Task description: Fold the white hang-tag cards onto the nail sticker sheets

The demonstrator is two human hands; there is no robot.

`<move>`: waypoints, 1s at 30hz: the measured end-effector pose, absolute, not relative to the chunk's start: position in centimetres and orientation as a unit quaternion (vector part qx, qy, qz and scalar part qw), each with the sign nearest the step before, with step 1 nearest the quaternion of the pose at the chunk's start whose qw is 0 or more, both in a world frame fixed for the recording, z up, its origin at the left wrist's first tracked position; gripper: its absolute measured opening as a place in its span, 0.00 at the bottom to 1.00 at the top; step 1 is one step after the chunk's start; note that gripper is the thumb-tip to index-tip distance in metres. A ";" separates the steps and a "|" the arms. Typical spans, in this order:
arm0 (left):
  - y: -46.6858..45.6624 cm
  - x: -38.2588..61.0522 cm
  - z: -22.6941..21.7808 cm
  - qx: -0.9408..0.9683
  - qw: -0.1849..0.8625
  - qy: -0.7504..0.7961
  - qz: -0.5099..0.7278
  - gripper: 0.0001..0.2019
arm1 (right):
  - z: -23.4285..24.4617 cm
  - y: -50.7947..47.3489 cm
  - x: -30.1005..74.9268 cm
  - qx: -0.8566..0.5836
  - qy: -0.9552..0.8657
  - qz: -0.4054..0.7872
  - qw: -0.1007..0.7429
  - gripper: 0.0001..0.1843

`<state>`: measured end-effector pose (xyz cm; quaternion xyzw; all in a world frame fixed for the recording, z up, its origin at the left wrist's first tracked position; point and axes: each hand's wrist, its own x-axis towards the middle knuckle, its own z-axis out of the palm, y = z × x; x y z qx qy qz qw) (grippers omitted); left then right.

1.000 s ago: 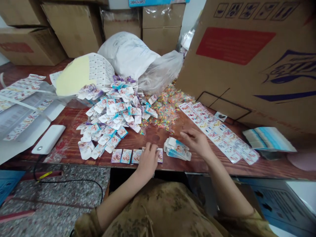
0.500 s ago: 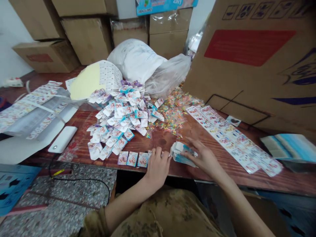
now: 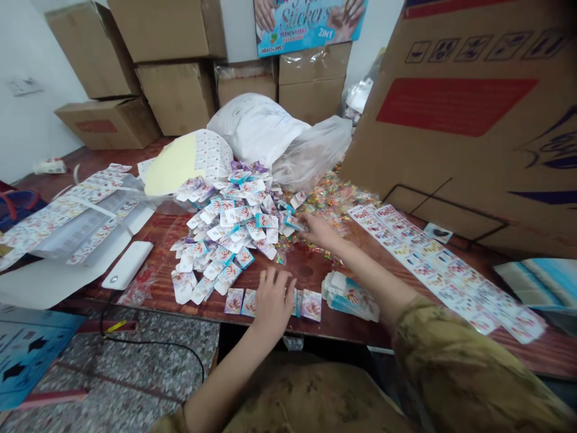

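Observation:
Along the table's front edge lies a row of small printed boxes (image 3: 311, 305) showing a hand picture. My left hand (image 3: 274, 304) rests over the middle of that row, fingers stretched and slightly apart, covering some boxes. My right hand (image 3: 319, 233) reaches forward to where the large heap of small white, blue and purple boxes (image 3: 234, 213) meets the heap of colourful wrapped candies (image 3: 340, 201). Its fingertips are partly hidden, so I cannot make out whether anything is in them. Under my right forearm a fanned stack of flat boxes (image 3: 349, 297) lies on the table.
Long sticker sheets (image 3: 419, 264) lie on the right beside a big upright carton (image 3: 455, 108). White sacks (image 3: 256, 126) stand behind the heaps. On the left are a white power bank (image 3: 127, 264) with a cable and more printed sheets (image 3: 90, 210). Cartons (image 3: 175, 96) are stacked at the back.
My right hand has left the stack of flat boxes and moved forward to the candy heap. My left hand has shifted left along the row, uncovering its right-hand boxes. The view has tilted up slightly.

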<state>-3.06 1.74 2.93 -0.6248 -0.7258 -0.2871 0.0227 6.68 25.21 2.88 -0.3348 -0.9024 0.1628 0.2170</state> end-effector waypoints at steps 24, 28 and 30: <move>5.9 -2.4 4.0 -0.520 -0.234 -0.641 -0.513 0.13 | 0.1 25.1 31.2 -0.667 -0.733 0.070 0.113 0.23; 5.9 -1.6 4.7 -0.433 -0.360 -0.621 -0.546 0.16 | -1.0 25.5 31.9 -0.672 -0.730 0.064 0.103 0.27; 5.7 -1.3 5.1 -0.395 -0.398 -0.613 -0.557 0.20 | -1.1 25.6 31.8 -0.673 -0.729 0.058 0.112 0.29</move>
